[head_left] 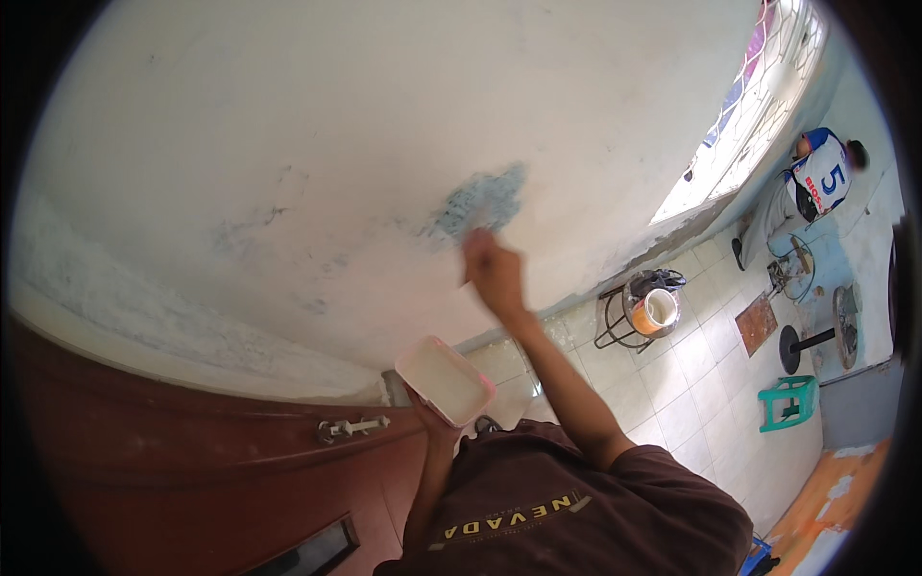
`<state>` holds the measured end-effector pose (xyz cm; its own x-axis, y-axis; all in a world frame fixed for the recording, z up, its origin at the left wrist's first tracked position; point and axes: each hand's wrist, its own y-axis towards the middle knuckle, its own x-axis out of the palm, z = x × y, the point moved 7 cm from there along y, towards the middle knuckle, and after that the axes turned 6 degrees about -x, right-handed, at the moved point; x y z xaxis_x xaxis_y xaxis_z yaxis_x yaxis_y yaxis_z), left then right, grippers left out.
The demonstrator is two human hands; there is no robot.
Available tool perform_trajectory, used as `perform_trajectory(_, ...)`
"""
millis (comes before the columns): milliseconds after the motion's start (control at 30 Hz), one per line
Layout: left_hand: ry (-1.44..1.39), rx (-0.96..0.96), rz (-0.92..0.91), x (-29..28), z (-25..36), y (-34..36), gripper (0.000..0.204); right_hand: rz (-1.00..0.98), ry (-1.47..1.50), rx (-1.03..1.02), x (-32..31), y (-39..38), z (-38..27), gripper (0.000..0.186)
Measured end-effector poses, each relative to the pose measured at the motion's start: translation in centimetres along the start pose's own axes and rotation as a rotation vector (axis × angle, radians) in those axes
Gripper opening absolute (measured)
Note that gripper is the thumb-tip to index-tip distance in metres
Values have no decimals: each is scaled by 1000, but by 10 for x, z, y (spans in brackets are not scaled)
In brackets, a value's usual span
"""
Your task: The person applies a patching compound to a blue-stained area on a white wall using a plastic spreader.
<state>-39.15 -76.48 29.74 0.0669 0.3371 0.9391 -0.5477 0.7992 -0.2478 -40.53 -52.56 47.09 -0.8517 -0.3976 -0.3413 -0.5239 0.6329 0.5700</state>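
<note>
My left hand [431, 415] supports a rectangular tub [492, 390] with a pinkish rim from below and the side. Pale, whitish material lies inside the tub. My right hand [496, 274] is raised to the pale wall [365, 115], its fingers closed at the lower edge of a blue-grey patch [480, 204]. Motion blur smears whatever sits at its fingertips, so I cannot make out its kind. Left of that patch, the wall bears fainter dark scuffs [252, 230].
A brown door [192, 422] with a metal latch [353, 427] stands at lower left. Right, an orange-and-white bucket [655, 312] sits on a round stool [615, 322]. Farther away are a green plastic stool [789, 403], a grilled window [744, 110] and another person [816, 182] beside the wall.
</note>
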Motion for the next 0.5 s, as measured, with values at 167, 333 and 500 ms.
perform_trajectory(167,-71,-59,-215,13,3,-8,69,198,-283,181,-85,58,39,17)
perform_trajectory(333,-87,-51,-160,-11,9,-1,68,65,-349,-107,68,52,-48,41)
perform_trajectory(500,-156,-7,25,-35,10,3,68,-128,-72,-179,84,-34,-57,33)
